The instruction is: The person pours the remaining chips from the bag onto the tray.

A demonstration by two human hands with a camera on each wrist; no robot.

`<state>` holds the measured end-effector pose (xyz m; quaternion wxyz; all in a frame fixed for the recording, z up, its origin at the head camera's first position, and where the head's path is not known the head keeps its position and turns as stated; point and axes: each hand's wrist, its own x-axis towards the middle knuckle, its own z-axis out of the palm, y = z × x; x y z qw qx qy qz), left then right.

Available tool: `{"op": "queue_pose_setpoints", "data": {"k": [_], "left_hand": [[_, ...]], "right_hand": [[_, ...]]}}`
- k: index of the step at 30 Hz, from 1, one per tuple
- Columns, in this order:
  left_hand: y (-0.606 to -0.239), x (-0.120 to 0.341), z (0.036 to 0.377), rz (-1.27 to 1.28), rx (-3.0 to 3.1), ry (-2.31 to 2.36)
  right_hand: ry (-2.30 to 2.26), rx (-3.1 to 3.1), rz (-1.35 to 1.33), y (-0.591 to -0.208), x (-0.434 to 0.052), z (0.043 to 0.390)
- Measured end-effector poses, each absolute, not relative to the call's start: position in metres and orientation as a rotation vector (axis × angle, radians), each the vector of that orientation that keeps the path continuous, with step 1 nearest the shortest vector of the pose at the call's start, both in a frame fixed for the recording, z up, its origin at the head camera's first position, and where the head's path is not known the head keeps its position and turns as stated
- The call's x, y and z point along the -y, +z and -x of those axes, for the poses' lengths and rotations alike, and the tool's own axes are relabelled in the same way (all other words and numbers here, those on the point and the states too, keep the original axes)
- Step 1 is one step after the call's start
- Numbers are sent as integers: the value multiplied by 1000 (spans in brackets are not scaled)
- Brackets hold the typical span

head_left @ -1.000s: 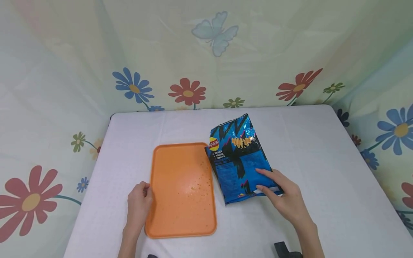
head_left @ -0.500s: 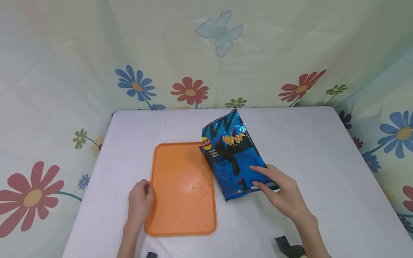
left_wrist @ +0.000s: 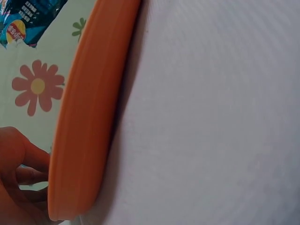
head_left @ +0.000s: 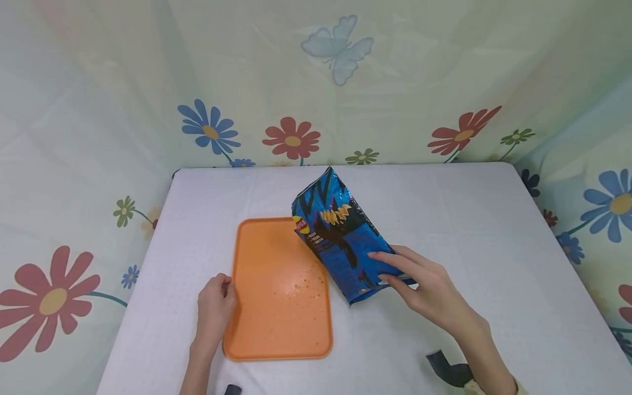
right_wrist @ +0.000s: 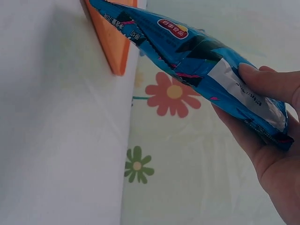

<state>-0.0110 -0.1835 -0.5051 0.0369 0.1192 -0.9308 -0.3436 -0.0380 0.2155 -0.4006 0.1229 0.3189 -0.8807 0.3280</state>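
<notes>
A blue chip bag [head_left: 340, 236] leans over the right side of an orange tray [head_left: 276, 340], its top end pointing up and left. My right hand [head_left: 429, 282] holds the bag by its lower right corner, and the right wrist view shows the thumb [right_wrist: 262, 82] on top of the bag [right_wrist: 201, 61] with fingers beneath. On the tray's left edge my left hand [head_left: 215, 307] grips the rim, fingers curled. In the left wrist view the hand [left_wrist: 18, 178] meets the tray's side wall [left_wrist: 89, 112]. Small crumbs [head_left: 301, 286] lie on the tray's right half.
The tray lies on a white-covered table [head_left: 474, 230]. A flowered curtain [head_left: 237, 66] hangs behind and at both sides. Dark straps [head_left: 449, 370] show near the right wrist, and a small dark object [head_left: 233, 389] sits at the front edge.
The right hand has moved the chip bag to the left, and its top now tilts further over the tray. The left hand and the tray have stayed in place.
</notes>
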Motion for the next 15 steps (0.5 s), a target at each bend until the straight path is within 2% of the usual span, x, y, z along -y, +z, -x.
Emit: {"op": "queue_pose_setpoints", "data": {"k": [15], "left_hand": [[-500, 184, 11, -377, 2892, -1116]], "right_hand": [[799, 2580, -1239, -373, -198, 50]]}}
